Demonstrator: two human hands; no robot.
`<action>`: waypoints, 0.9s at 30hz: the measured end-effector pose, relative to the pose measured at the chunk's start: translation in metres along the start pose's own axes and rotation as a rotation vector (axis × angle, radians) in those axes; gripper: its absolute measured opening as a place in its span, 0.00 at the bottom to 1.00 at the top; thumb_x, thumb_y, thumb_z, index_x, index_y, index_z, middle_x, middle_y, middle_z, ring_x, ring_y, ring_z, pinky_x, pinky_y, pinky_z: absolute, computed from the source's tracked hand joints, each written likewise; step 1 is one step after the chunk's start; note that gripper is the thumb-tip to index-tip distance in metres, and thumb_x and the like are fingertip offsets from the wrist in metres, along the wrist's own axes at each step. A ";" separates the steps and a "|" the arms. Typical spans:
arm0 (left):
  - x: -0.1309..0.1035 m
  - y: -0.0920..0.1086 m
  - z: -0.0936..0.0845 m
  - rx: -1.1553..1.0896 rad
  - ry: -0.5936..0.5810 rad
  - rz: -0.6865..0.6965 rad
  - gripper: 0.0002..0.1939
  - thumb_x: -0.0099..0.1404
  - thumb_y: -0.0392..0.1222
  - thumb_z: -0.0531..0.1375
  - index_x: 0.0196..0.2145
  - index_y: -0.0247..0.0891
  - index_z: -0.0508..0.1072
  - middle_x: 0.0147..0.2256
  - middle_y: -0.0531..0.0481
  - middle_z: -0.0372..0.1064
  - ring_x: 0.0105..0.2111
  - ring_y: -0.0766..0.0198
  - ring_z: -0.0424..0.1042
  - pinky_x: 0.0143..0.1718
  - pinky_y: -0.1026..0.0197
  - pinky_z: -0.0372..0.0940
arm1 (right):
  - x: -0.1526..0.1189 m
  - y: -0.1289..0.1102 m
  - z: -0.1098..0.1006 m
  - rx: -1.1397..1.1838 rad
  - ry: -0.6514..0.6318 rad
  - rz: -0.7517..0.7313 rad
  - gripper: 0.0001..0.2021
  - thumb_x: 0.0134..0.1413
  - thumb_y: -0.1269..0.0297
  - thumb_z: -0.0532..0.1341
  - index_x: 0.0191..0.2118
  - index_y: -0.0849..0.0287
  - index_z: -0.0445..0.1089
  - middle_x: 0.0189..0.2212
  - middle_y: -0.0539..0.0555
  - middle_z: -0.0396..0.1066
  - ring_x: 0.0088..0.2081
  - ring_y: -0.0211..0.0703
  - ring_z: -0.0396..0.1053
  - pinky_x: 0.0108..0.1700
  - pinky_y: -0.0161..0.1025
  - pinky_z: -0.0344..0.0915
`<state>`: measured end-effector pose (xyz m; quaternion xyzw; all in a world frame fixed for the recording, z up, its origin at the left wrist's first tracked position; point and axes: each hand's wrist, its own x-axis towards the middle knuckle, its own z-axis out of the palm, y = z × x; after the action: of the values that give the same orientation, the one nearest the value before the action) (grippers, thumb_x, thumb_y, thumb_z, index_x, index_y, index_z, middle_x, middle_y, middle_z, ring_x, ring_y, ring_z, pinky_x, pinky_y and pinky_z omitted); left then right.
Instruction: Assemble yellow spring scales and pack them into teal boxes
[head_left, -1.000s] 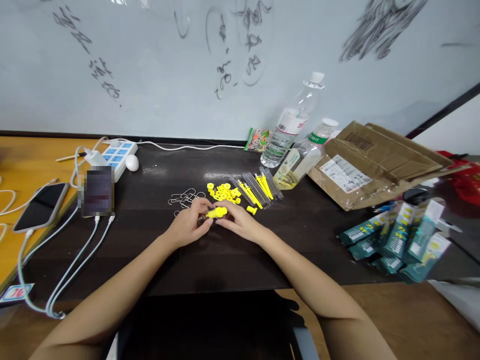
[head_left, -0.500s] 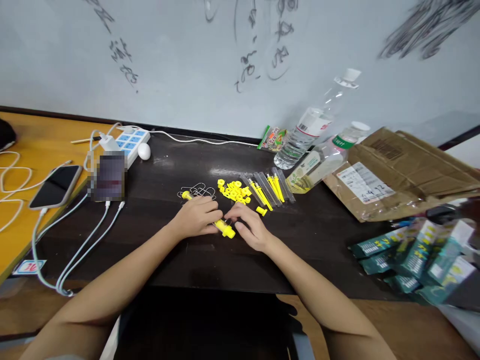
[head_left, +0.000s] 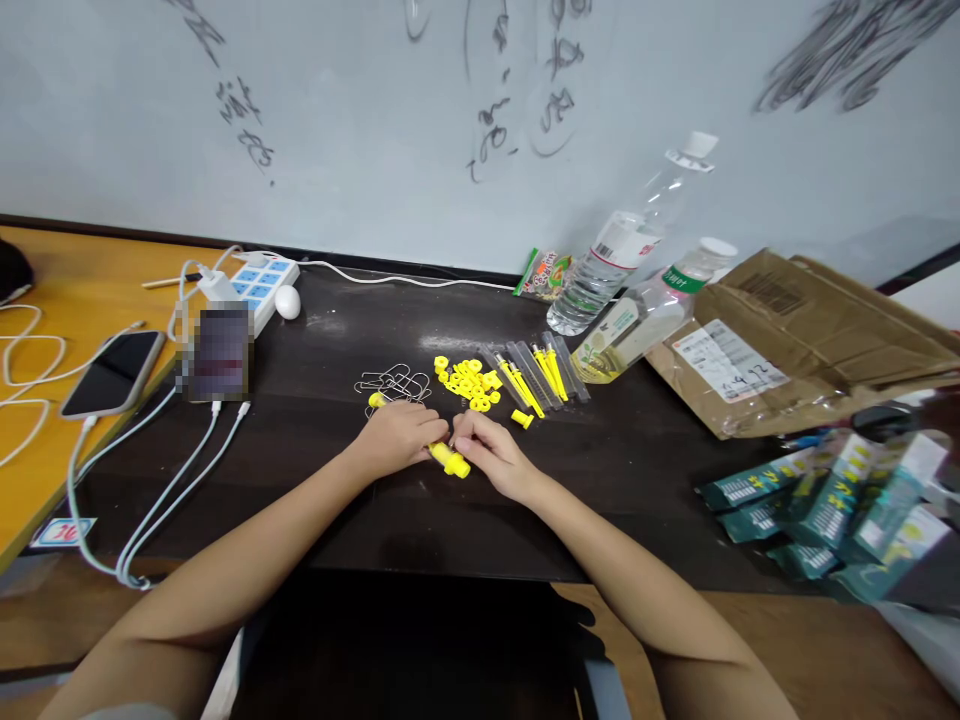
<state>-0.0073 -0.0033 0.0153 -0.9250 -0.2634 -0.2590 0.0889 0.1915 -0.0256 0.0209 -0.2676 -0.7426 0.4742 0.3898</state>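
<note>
My left hand (head_left: 397, 432) is closed around a slim tube-shaped piece with yellow plastic ends (head_left: 453, 463). One flanged end sticks out on the right, and another yellow end shows past the knuckles on the left. My right hand (head_left: 493, 452) pinches with thumb and fingertips right beside the piece; what lies between them is too small to make out. Behind my left hand lie several bent wire hooks (head_left: 397, 380). Small yellow plastic parts (head_left: 469, 378) are heaped beyond my hands. Next to them are clear tubes (head_left: 532, 372) with yellow strips (head_left: 551, 370), and a loose yellow plug (head_left: 522, 419).
Two bottles (head_left: 607, 265) (head_left: 652, 320) and a snack packet (head_left: 544, 274) stand by the whiteboard. On the right are a brown parcel (head_left: 810, 330) and green packets (head_left: 832, 500). A power strip (head_left: 262, 290), a phone (head_left: 112, 372) and white cables (head_left: 169, 480) occupy the left.
My right fingers have drawn together into a tighter pinch against the held piece. My left hand keeps its hold and has barely moved. The view has shifted slightly.
</note>
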 end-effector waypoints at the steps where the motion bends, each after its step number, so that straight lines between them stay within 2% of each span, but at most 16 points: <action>1: 0.000 0.001 0.000 -0.017 -0.049 -0.051 0.21 0.71 0.51 0.46 0.27 0.38 0.67 0.23 0.52 0.67 0.24 0.67 0.65 0.26 0.64 0.53 | 0.000 0.003 -0.001 0.033 0.010 0.015 0.10 0.62 0.60 0.53 0.31 0.58 0.61 0.27 0.48 0.58 0.29 0.36 0.57 0.32 0.35 0.56; 3: 0.001 0.003 -0.001 -0.035 -0.168 -0.217 0.18 0.69 0.51 0.49 0.28 0.38 0.67 0.23 0.53 0.68 0.23 0.67 0.67 0.24 0.65 0.51 | 0.002 0.011 -0.002 0.122 0.038 0.048 0.07 0.61 0.61 0.52 0.36 0.57 0.62 0.30 0.49 0.60 0.31 0.38 0.59 0.35 0.37 0.59; 6: 0.005 0.007 -0.006 -0.044 -0.318 -0.490 0.11 0.66 0.48 0.53 0.32 0.39 0.68 0.25 0.53 0.71 0.25 0.65 0.69 0.23 0.66 0.49 | 0.005 0.019 -0.004 0.196 0.047 0.085 0.09 0.59 0.60 0.52 0.43 0.56 0.62 0.35 0.51 0.62 0.32 0.38 0.62 0.35 0.38 0.62; 9: 0.009 0.012 -0.010 -0.089 -0.384 -0.606 0.09 0.66 0.45 0.53 0.35 0.39 0.68 0.27 0.52 0.72 0.27 0.63 0.71 0.24 0.66 0.49 | 0.007 0.023 -0.004 0.111 0.070 0.118 0.13 0.56 0.59 0.58 0.46 0.55 0.62 0.35 0.50 0.60 0.31 0.36 0.61 0.35 0.37 0.62; 13: 0.012 0.015 -0.013 -0.164 -0.374 -0.663 0.10 0.66 0.46 0.52 0.36 0.38 0.69 0.28 0.50 0.72 0.27 0.60 0.71 0.25 0.64 0.50 | 0.007 0.026 0.000 0.073 0.089 0.164 0.14 0.56 0.57 0.60 0.47 0.54 0.62 0.29 0.47 0.57 0.27 0.35 0.57 0.31 0.35 0.61; 19: 0.015 0.015 -0.017 -0.300 -0.380 -0.712 0.09 0.64 0.44 0.53 0.32 0.38 0.69 0.26 0.51 0.71 0.26 0.62 0.69 0.25 0.65 0.50 | 0.007 0.025 0.000 0.128 0.084 0.172 0.15 0.53 0.54 0.62 0.42 0.55 0.62 0.24 0.44 0.52 0.25 0.33 0.55 0.29 0.34 0.60; 22: 0.014 0.014 -0.016 -0.256 -0.385 -0.708 0.09 0.64 0.44 0.53 0.34 0.38 0.69 0.26 0.50 0.71 0.26 0.61 0.70 0.25 0.64 0.50 | 0.007 0.024 -0.001 0.110 0.086 0.172 0.16 0.52 0.54 0.63 0.42 0.56 0.63 0.23 0.44 0.52 0.24 0.32 0.55 0.27 0.33 0.61; 27: 0.012 0.014 -0.011 -0.173 -0.367 -0.666 0.10 0.65 0.45 0.52 0.35 0.39 0.69 0.26 0.50 0.71 0.27 0.60 0.71 0.24 0.64 0.50 | 0.006 0.027 0.001 0.092 0.169 0.190 0.15 0.51 0.55 0.63 0.42 0.56 0.64 0.24 0.44 0.54 0.24 0.32 0.57 0.25 0.33 0.65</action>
<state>0.0040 -0.0134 0.0303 -0.8239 -0.5380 -0.1250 -0.1268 0.1876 -0.0104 -0.0020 -0.3576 -0.6558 0.5185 0.4162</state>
